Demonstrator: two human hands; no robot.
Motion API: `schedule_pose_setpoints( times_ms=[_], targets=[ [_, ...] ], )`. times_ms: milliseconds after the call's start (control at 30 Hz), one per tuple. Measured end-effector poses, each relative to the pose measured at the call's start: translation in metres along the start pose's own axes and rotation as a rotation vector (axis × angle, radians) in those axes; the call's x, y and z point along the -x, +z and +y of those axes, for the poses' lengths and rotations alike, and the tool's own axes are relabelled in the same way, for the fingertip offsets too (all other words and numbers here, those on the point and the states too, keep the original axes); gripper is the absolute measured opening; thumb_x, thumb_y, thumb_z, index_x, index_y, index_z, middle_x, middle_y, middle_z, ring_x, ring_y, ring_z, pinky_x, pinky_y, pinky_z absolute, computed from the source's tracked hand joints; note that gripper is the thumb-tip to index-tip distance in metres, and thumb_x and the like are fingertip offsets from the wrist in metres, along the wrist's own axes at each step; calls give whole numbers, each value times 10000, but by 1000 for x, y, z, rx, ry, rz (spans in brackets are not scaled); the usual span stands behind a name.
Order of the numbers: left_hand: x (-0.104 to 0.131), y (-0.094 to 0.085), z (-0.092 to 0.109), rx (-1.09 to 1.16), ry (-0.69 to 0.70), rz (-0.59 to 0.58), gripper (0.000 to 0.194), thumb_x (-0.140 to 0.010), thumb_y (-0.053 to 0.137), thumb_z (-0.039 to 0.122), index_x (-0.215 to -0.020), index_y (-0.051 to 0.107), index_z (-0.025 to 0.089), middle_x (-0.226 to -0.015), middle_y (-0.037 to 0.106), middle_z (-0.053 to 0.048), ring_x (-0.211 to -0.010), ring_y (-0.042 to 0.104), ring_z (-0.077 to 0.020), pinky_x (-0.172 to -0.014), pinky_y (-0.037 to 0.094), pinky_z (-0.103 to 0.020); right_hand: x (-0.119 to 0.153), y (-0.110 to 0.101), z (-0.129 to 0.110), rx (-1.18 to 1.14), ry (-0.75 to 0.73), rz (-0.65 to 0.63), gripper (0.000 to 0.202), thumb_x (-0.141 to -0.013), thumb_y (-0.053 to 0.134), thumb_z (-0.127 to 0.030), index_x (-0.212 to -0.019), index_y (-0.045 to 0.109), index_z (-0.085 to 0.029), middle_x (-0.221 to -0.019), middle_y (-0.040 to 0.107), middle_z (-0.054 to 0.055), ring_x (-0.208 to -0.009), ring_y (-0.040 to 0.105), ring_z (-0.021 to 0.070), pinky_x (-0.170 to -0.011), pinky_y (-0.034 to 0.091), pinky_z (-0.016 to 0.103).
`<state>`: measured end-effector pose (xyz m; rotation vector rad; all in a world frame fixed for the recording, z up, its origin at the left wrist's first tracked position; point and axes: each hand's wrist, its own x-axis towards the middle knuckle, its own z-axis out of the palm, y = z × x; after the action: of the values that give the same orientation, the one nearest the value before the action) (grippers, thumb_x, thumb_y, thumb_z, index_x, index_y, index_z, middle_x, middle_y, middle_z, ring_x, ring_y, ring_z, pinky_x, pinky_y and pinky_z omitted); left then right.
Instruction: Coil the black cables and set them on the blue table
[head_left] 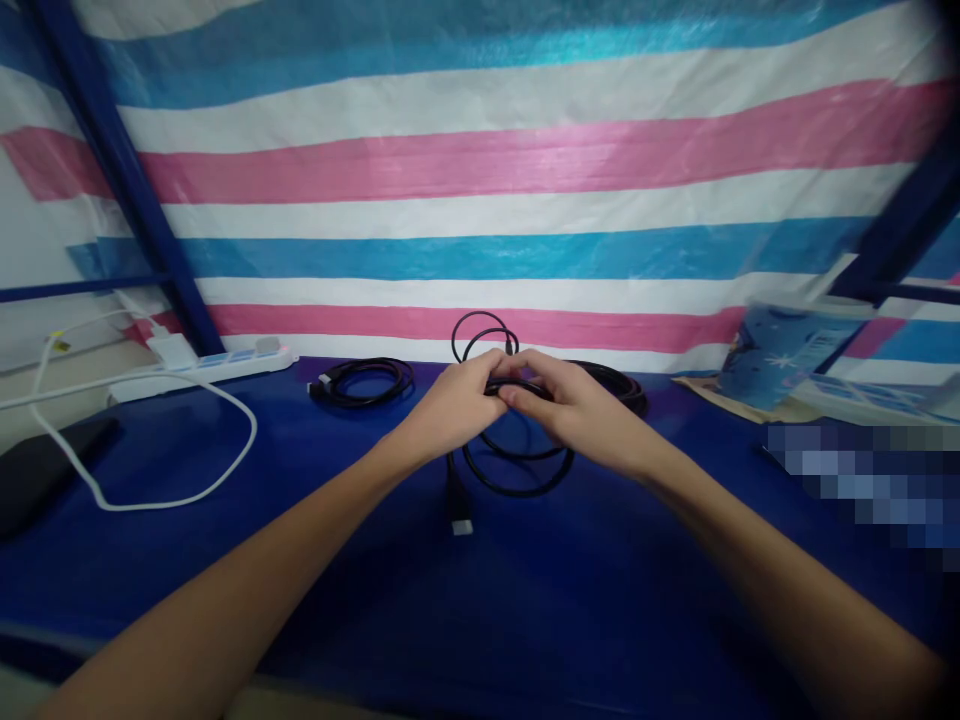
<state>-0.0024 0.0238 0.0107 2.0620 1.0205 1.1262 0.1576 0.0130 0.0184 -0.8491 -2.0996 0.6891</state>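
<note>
Over the middle of the blue tabletop, my left hand and my right hand meet on a black cable. Fingers of both hands close round its gathered strands. Loops of the cable rise behind my hands and hang below them. One end, a black plug with a pale metal tip, dangles under my left hand. Left of my hands lies a coiled black cable with its plug ends pointing left. Another coil of black cable sits behind my right hand, partly covered by it.
At the left are a white power strip, a white charging cord and a dark flat object. A blue patterned cup stands at the right, near a blurred item. Striped sheeting hangs behind the table.
</note>
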Motion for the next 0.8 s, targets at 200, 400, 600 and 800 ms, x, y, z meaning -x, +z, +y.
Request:
schedule_pose_setpoints(
  times_ms=[200, 400, 600, 800],
  targets=[
    [-2, 3, 6, 669, -270, 203, 116, -876, 456, 217, -967, 525, 199, -449, 246, 107, -348, 224, -55, -413, 272, -207, -3, 4, -3, -513, 118, 196, 314, -802, 634, -358, -1062, 539, -210, -718, 597, -23, -503, 552, 101, -526, 447, 244],
    [-7, -7, 5, 1138, -413, 463, 156, -938, 384, 197, -1031, 505, 167, -454, 361, 80, -428, 436, -67, -528, 413, -195, -4, 17, 4, -863, 167, 87, 322, -881, 408, -334, -1146, 525, -194, -1102, 640, 96, -964, 626, 213, -836, 483, 382],
    [-8, 6, 6, 1137, -389, 644, 217, -932, 345, 163, -1081, 503, 159, -516, 503, 38, -535, 579, -109, -602, 473, -226, -4, 44, 17, -567, -22, -8, 696, -604, 664, -85, -1249, 481, -271, -1360, 495, 40, -1198, 478, 229, -961, 385, 372],
    [-8, 35, 2, 881, -244, 508, 163, -850, 515, 205, -1010, 532, 182, -791, 646, -25, -787, 636, -150, -799, 470, -301, -14, 51, 22, -637, 111, 507, 176, -829, 490, -333, -849, 565, -175, -927, 659, 78, -945, 611, 211, -881, 448, 368]
  ],
)
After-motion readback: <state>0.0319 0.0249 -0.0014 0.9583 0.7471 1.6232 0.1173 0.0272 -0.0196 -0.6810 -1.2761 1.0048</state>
